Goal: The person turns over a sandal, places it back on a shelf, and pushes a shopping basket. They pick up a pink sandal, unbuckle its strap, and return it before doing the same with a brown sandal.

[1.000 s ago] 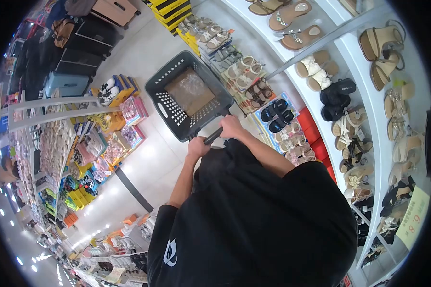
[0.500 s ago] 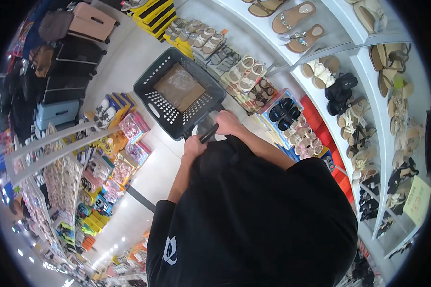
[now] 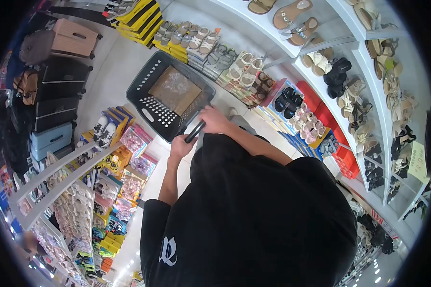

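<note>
Ahead of my black shirt is a dark grey plastic basket with holes in its walls. A flat piece of brown cardboard with something clear and shiny on it lies at its bottom. A black handle bar runs along the near side of the basket. My left hand is wrapped round the lower-left end of this bar, and my right hand is closed round its upper-right end.
White shelves of sandals curve along the right. Stacked shoe boxes with shoes on top line the far side. Suitcases stand at the left. A rack of slippers and boxed shoes are at the lower left.
The basket and both hands have shifted slightly left in view. The suitcases sit further left, and more of the right-hand shelving's far end shows. Both hands keep their hold.
</note>
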Action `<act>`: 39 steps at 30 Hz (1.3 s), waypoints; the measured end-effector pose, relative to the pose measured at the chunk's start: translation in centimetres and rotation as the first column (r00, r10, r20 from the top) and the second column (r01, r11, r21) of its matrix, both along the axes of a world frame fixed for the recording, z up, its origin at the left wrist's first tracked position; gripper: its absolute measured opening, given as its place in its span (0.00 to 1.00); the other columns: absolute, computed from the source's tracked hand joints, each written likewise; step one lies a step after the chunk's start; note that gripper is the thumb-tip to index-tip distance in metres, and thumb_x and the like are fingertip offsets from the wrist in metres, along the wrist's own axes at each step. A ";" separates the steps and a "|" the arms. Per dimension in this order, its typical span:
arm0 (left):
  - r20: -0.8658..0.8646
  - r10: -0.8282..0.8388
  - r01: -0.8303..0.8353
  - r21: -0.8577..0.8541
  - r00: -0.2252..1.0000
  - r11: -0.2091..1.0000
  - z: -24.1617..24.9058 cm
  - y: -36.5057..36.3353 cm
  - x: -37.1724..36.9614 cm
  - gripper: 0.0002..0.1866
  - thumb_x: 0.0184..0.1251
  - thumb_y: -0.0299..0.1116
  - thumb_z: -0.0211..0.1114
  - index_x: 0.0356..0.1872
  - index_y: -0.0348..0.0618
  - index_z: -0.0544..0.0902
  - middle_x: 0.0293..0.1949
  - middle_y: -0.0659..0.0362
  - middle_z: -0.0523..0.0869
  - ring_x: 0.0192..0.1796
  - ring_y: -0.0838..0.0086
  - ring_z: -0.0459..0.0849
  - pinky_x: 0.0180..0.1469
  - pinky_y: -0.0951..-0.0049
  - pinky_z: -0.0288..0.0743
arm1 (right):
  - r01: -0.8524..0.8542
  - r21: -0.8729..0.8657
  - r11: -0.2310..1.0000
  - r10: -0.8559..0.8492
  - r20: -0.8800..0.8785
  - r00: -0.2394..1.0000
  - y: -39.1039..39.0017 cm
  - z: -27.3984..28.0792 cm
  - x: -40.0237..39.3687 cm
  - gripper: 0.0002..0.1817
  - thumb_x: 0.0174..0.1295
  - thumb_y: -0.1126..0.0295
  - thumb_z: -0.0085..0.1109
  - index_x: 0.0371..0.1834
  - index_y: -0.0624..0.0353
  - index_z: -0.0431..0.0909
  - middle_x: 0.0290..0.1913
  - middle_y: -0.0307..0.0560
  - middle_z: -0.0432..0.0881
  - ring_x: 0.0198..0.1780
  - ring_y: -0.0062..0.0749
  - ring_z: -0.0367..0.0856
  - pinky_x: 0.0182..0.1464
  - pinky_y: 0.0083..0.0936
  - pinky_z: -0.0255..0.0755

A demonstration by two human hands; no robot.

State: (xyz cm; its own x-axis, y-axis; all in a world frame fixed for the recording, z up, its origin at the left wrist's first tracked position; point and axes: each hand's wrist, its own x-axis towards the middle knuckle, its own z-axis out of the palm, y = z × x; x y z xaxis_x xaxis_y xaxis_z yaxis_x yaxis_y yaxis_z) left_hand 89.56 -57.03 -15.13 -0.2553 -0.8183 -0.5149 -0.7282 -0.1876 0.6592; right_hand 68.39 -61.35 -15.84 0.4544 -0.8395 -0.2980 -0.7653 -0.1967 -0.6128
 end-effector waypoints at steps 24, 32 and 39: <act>0.000 -0.032 0.032 0.105 0.999 0.994 -0.9 1.2 1.8 0.16 0.57 0.44 0.69 0.30 0.39 0.86 0.21 0.45 0.82 0.28 0.53 0.84 0.35 0.59 0.75 | 0.007 -0.057 0.998 -0.006 0.013 1.000 1.3 -1.7 1.4 0.10 0.34 0.66 0.66 0.25 0.47 0.79 0.33 0.38 0.79 0.47 0.37 0.75 0.53 0.41 0.67; -0.012 -0.037 0.038 0.087 0.999 0.995 -0.9 1.3 1.7 0.18 0.56 0.43 0.71 0.25 0.35 0.83 0.17 0.47 0.78 0.21 0.60 0.80 0.31 0.60 0.72 | 0.002 0.006 1.000 -0.002 0.050 0.999 1.4 -1.7 1.0 0.11 0.35 0.68 0.65 0.26 0.47 0.80 0.34 0.39 0.79 0.49 0.38 0.74 0.55 0.42 0.66; 0.006 -0.023 0.022 0.155 1.000 0.988 0.0 0.7 0.2 0.16 0.56 0.42 0.69 0.26 0.37 0.85 0.19 0.46 0.81 0.26 0.54 0.84 0.34 0.59 0.75 | 0.030 -0.036 0.999 -0.029 0.049 0.998 0.7 -1.7 0.3 0.11 0.34 0.69 0.64 0.27 0.48 0.80 0.38 0.38 0.79 0.51 0.38 0.73 0.57 0.40 0.66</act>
State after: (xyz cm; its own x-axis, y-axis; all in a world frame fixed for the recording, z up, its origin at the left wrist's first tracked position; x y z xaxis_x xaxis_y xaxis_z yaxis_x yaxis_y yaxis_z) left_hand 89.79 -56.35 -15.17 -0.2686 -0.7224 -0.6372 -0.7383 -0.2704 0.6178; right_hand 68.66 -60.69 -17.50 0.4424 -0.8627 -0.2452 -0.7410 -0.1976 -0.6418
